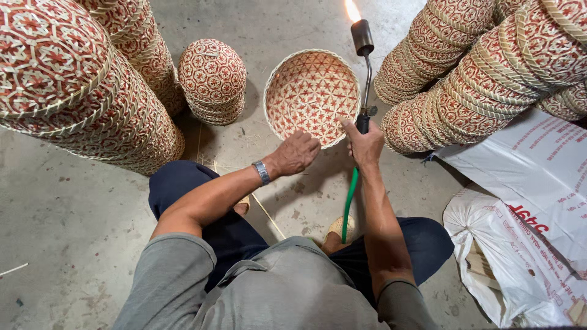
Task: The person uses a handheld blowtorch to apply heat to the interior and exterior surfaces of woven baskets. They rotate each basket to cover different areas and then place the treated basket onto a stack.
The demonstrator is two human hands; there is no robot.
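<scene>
A person sits on a grey concrete floor (73, 214), seen from above, with knees spread. The landmark is a single woven basket (312, 95) lying open-side up on the floor just in front of the hands; it is round, pale-rimmed, with a red and cream star pattern.

To the left of that basket lies a large leaning stack of matching baskets (79, 85), mouths down. To its right, several long nested stacks (477, 73) lie on their sides. Just left of the open basket stands a small upturned pile (212, 79). Right of and nearer the viewer than the basket lie white plastic sacks (526, 244).

The right hand (365, 145) is clamped around the handle of a gas torch (364, 73), whose metal tube rises along the basket's right edge, with a flame (353, 10) burning at its tip beyond the rim. A green hose (349, 201) runs back from the handle.

The left hand (296, 153), fingers curled loosely together, holds nothing and rests at the basket's near rim; whether it touches is unclear. A metal watch (262, 172) sits on that wrist.
</scene>
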